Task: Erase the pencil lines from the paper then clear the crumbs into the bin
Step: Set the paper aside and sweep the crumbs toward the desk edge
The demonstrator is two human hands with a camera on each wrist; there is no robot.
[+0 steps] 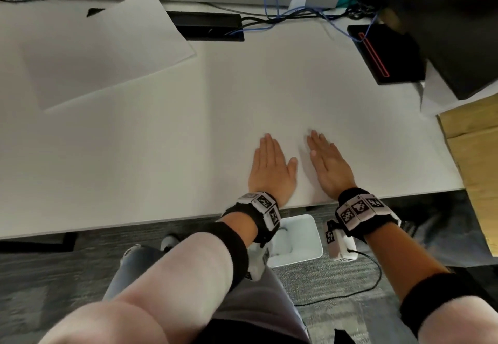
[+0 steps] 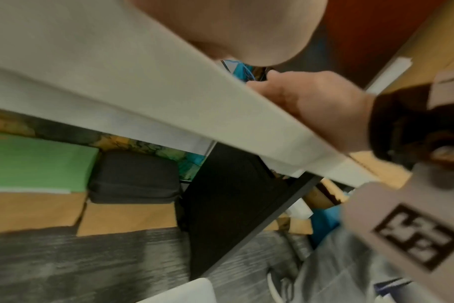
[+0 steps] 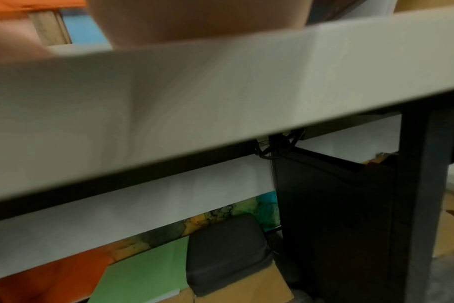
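Note:
Both hands lie flat on the white desk (image 1: 134, 154) near its front edge, fingers straight and together. My left hand (image 1: 270, 167) and right hand (image 1: 327, 164) are a palm's width apart and hold nothing. A white sheet of paper (image 1: 107, 47) lies at the far left of the desk, well away from both hands; no pencil lines show on it from here. A white bin (image 1: 299, 238) stands on the floor just below the desk edge, between my wrists. The wrist views show only the desk's front edge (image 2: 169, 98), the heels of my hands and the space underneath.
A black cable tray (image 1: 207, 25) with blue and black cables runs along the back. A black device with a red line (image 1: 382, 52) sits at the right rear, beside a cardboard box (image 1: 474, 138). Under the desk are a dark pouch (image 3: 226, 252), green sheets and boxes.

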